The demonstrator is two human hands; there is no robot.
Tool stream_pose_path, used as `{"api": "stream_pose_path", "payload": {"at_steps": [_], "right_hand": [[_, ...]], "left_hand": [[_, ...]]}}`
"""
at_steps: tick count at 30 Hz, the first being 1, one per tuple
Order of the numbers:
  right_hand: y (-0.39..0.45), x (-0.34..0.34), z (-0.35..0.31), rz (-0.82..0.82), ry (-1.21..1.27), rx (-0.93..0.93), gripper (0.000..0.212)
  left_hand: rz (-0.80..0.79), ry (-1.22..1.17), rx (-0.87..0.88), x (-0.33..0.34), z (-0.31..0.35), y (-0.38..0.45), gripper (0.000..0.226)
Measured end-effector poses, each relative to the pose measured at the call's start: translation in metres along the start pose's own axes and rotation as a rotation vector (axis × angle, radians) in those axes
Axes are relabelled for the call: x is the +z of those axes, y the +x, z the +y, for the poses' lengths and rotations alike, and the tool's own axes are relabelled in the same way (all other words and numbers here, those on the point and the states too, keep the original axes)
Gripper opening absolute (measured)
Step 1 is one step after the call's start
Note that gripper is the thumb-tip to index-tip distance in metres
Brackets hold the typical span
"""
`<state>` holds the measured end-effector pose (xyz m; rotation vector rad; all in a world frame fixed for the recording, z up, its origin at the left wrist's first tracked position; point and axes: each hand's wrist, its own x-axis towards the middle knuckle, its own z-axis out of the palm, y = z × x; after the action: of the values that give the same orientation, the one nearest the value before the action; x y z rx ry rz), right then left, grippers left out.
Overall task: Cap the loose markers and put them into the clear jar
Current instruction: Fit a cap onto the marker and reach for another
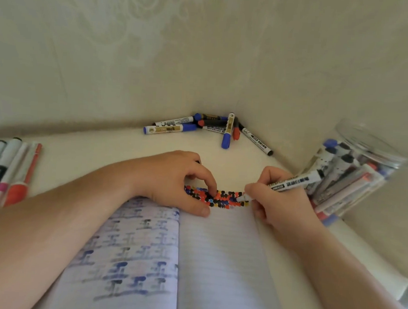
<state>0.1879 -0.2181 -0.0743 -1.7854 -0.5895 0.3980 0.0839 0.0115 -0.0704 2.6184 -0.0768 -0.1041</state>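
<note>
My right hand (276,201) grips an uncapped white marker (292,182), its tip touching the top of an open lined notebook (215,262) among red, black and blue ink blots. My left hand (180,179) rests on the top of the notebook, fingers curled, with something dark partly hidden under them. A clear jar (354,178) holding several markers leans at the right, just behind my right hand. A pile of several capped markers (209,128) lies at the back against the wall corner.
More markers (8,171) lie side by side at the left edge of the white table (90,154). Pale patterned walls close in behind and on the right. The table's right edge drops off past the jar.
</note>
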Motion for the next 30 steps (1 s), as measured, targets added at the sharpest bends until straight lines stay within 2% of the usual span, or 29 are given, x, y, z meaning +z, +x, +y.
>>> {"api": "stream_pose_path", "payload": {"at_steps": [5,30], "right_hand": [[-0.0018,0.0016,0.0032,0.076,-0.159,-0.043,0.030],[0.0000,0.0063,0.0049,0.082,-0.243,-0.059,0.032]], "left_hand": [[-0.007,-0.003,-0.008,0.0000,-0.0006,0.0011,0.041],[-0.008,-0.001,-0.006,0.0011,-0.0014,0.0012,0.042]]}}
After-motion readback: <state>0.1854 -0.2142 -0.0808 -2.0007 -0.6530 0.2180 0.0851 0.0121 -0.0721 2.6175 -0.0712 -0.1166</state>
